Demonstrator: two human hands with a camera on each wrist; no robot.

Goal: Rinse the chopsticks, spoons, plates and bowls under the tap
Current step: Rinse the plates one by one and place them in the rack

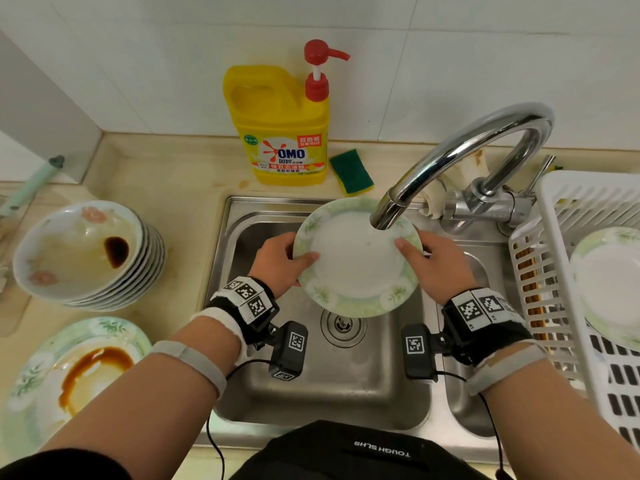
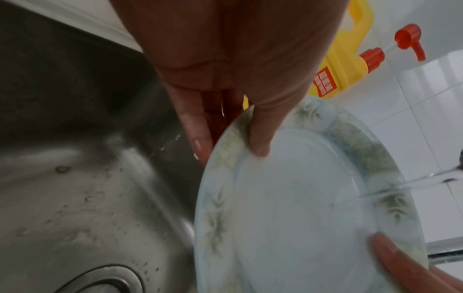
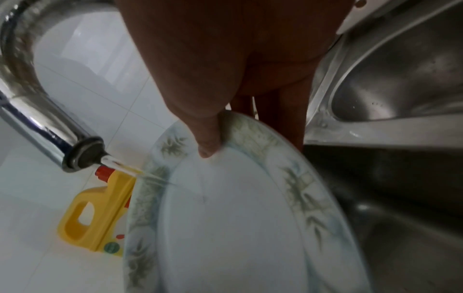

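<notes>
A white plate with a green leafy rim (image 1: 358, 268) (image 2: 295, 208) (image 3: 230, 218) is held tilted over the steel sink (image 1: 263, 216), under the chrome tap (image 1: 460, 157) (image 3: 45, 126). Water runs from the spout onto the plate's far rim. My left hand (image 1: 282, 259) (image 2: 240, 111) grips the plate's left edge, thumb on its face and fingers behind. My right hand (image 1: 434, 263) (image 3: 225, 99) grips the right edge the same way. A stack of dirty bowls (image 1: 86, 251) with sauce stands on the counter at left, with a sauce-stained plate (image 1: 69, 375) in front of it.
A yellow detergent bottle with a red pump (image 1: 280, 123) and a green-yellow sponge (image 1: 351, 171) stand behind the sink. A white drying basket (image 1: 568, 271) at right holds a clean plate (image 1: 609, 282) and chopsticks (image 1: 528, 282). A second basin (image 1: 464, 403) lies under the basket.
</notes>
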